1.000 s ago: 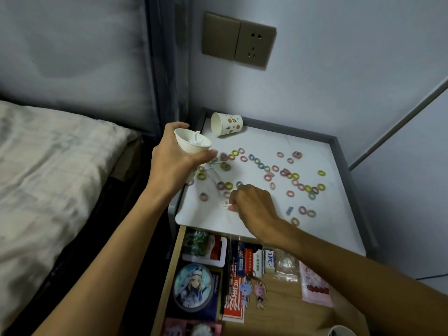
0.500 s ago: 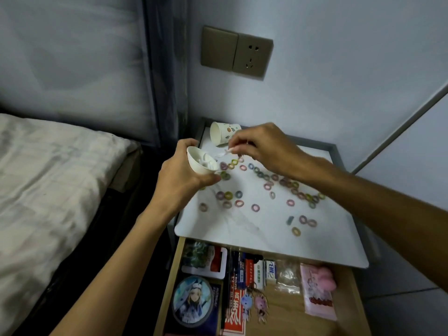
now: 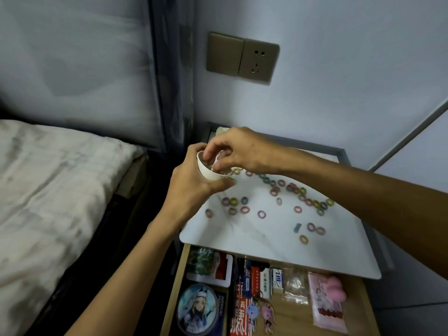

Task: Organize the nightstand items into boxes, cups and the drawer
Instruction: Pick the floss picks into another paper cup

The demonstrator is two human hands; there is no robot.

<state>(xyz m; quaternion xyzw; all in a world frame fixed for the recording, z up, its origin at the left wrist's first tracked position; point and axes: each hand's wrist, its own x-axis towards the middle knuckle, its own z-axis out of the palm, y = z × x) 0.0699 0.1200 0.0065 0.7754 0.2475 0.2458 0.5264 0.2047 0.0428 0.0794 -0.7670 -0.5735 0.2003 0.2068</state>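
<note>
My left hand (image 3: 191,190) grips a small white paper cup (image 3: 209,175) above the nightstand's left rear corner. My right hand (image 3: 242,151) hovers over the cup with its fingertips dipped inside, pinching a small pale item against the rim; what it is cannot be made out. Several small coloured hair rings (image 3: 244,209) lie scattered across the white marble nightstand top (image 3: 266,253). Below the top, the wooden drawer (image 3: 298,318) stands open.
The drawer holds a round picture badge (image 3: 197,309), boxes, small packets and a pink pouch (image 3: 327,304). The rim of a second cup (image 3: 221,129) peeks out behind my right hand. A bed (image 3: 48,190) lies to the left; a wall socket (image 3: 257,61) is above.
My right hand rose from the front of the tabletop with a small item and now reaches into the cup. My left hand kept hold of the cup, tilting it toward the right hand.
</note>
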